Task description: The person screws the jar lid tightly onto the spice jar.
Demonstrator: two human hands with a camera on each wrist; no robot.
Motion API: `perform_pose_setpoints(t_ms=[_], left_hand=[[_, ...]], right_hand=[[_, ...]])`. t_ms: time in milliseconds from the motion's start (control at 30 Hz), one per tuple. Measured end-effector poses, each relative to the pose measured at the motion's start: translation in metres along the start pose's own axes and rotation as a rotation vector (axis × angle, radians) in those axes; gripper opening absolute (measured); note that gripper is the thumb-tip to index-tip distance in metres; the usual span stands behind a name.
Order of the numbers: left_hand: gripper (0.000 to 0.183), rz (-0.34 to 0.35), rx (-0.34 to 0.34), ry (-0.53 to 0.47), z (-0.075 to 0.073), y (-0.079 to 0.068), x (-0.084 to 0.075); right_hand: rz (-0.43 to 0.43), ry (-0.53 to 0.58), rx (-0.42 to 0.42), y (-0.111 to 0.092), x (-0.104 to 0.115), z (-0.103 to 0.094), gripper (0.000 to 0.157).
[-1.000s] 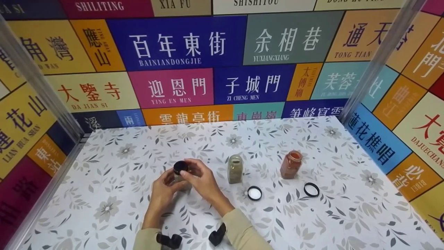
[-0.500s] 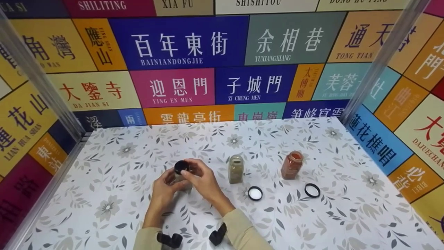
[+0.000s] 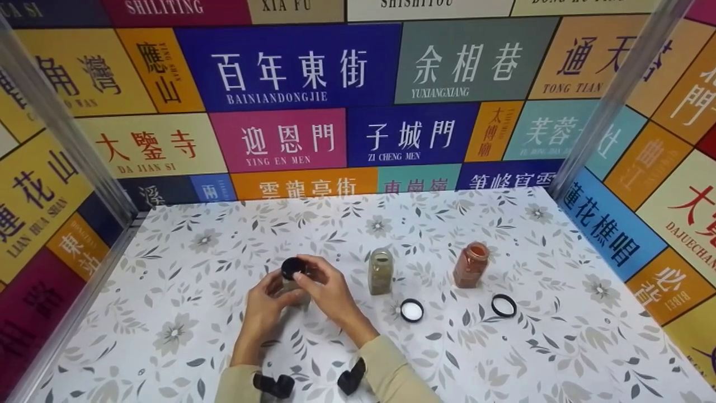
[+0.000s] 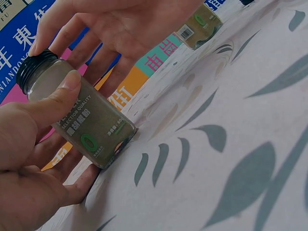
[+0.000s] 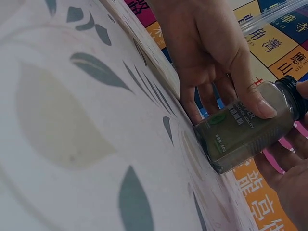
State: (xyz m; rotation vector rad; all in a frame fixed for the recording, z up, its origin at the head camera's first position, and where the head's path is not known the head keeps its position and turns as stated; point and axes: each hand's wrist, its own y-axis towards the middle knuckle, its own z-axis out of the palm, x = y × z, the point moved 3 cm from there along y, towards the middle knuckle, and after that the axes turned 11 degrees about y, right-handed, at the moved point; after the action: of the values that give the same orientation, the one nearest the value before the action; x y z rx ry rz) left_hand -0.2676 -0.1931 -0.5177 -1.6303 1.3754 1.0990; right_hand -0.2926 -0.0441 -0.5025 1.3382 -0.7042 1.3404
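A small glass pepper jar [image 4: 103, 127] with brown-grey powder and a black screw lid [image 3: 293, 267] stands on the table at the left of centre. My left hand [image 3: 262, 308] grips its body, thumb across the label in the left wrist view. From the other side, my right hand [image 3: 331, 291] holds the lid between thumb and fingers. The lid sits on the jar's neck, and the hands cover much of the glass in the head view. Just right of my right hand stands an uncapped jar of greenish powder [image 3: 380, 274].
Further right is an uncapped jar of red powder [image 3: 471, 267]. Two black lids with white insides lie on the table, the nearer-left lid [image 3: 412, 309] and the right lid [image 3: 504, 305]. A floral cloth [image 3: 184, 285] covers the table, and a wall of coloured signs [image 3: 285, 70] rises behind.
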Motion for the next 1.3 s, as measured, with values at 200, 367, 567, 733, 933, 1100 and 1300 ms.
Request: perform_pose_setpoints(t_ms=[200,367,567,733,933,1100,1300], left_hand=[[0.064,0.021,0.005,0.012,0.0011,0.0029,0.0015],[0.066,0.008,0.009,0.006,0.0013,0.0029,0.0026],[0.066,-0.006,0.011,-0.002,0.0003,0.0012,0.0013],[0.069,-0.003,0.014,0.003,-0.0002,0.0000,-0.0009],[0.067,-0.001,0.006,-0.007,-0.0008,0.0003,0.0010],[0.064,0.007,-0.004,0.010,-0.0009,0.0011,0.0016],[0.063,0.010,-0.002,0.020,-0.0008,0.0009,0.0002]], right_hand=[[-0.010,-0.003,-0.005,0.0003,0.0000,-0.0011,0.039],[-0.002,-0.016,0.014,-0.0001,-0.0014,-0.0016,0.044],[-0.015,-0.034,0.021,0.0001,-0.0017,-0.0006,0.042],[-0.011,-0.004,0.010,0.0017,-0.0014,-0.0002,0.040],[-0.001,-0.017,0.024,0.0013,-0.0017,0.0001,0.044],[-0.007,-0.112,0.049,-0.0002,-0.0007,0.0010,0.054],[-0.042,-0.150,0.064,0.0008,0.0001,0.0019,0.049]])
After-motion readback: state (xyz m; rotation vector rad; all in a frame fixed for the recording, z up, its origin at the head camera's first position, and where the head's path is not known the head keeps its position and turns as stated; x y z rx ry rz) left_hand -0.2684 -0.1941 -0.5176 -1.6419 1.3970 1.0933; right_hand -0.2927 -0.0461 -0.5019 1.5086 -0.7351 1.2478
